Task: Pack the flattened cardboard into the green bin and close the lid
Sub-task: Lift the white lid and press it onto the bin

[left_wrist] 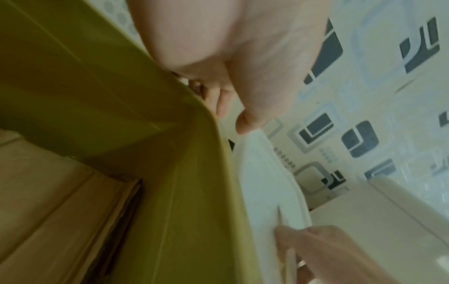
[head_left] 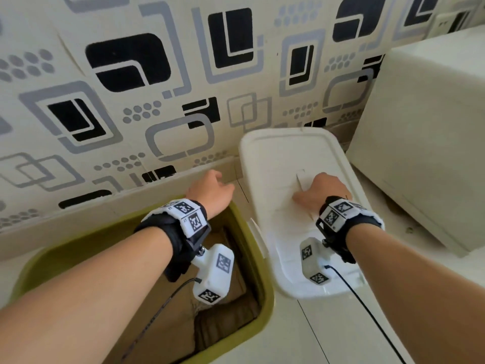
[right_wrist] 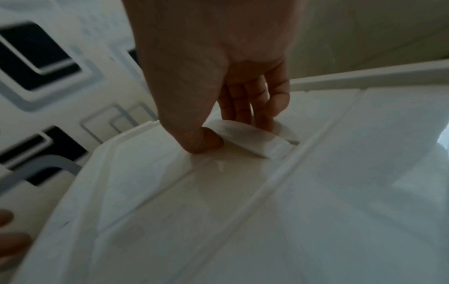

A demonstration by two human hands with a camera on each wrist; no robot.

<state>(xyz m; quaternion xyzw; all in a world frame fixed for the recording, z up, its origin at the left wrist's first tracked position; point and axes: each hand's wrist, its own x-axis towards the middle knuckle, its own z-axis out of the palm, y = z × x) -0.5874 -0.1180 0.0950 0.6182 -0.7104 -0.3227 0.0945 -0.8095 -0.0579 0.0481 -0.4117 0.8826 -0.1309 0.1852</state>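
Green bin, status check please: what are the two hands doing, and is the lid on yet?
Right hand grips white lid's handle. Left hand at green bin's far corner. Cardboard inside. Lid not on; nothing blocking.

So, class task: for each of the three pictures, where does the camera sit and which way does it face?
Head: on the head, facing down at green bin, white lid, both forearms.
Left wrist: along left hand at the bin's corner, cardboard inside.
Right wrist: along right hand gripping the lid's handle.
Shared: all show the lid.
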